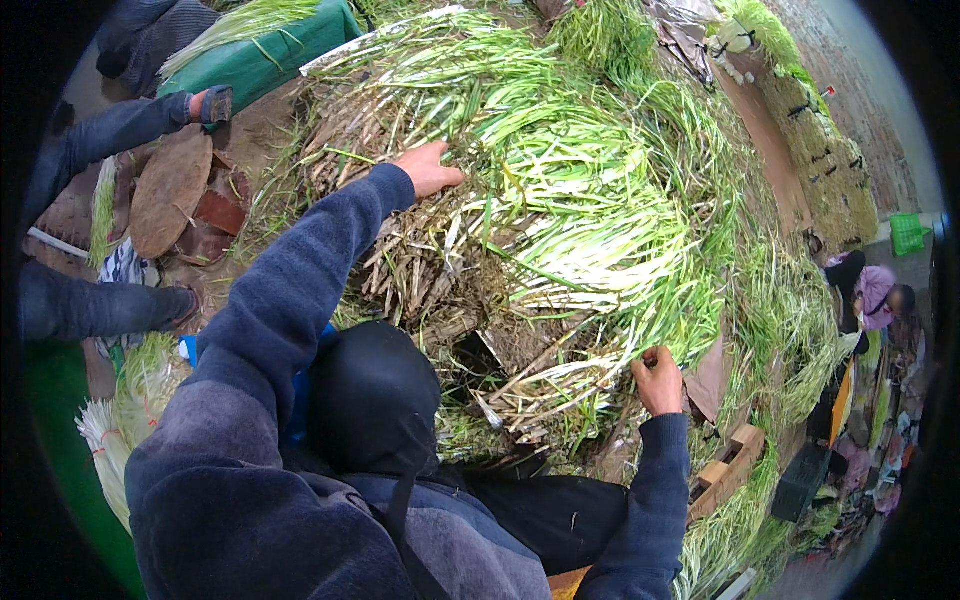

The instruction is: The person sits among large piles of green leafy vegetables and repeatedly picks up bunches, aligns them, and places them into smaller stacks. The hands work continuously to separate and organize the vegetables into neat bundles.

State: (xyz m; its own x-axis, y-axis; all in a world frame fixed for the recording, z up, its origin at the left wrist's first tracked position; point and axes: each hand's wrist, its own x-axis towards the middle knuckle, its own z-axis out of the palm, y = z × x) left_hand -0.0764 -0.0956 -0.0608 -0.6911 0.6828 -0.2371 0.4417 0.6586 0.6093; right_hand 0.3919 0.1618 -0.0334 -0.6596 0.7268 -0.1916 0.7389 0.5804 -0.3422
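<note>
A broad heap of long leafy green stalks (592, 180), with pale and dry brown root ends, lies before me. My left hand (428, 169) reaches across to its upper left part, thumb and forefinger apart, touching the stalks; nothing shows between them. At the heap's lower right edge is my right hand (660, 381), its fingers curled in beside the leaf tips. Whether it pinches a leaf cannot be made out. Dry brown stalk ends (409, 274) and soil lie between my hands, close to my dark-covered knee (375, 397).
A wooden block frame (726, 472) lies right of my right arm. Another person's legs (112, 300) are at left, near a round brown seat (171, 195). Tied pale bundles (105, 450) rest lower left. A person in pink (874, 296) sits far right by a black crate (801, 481).
</note>
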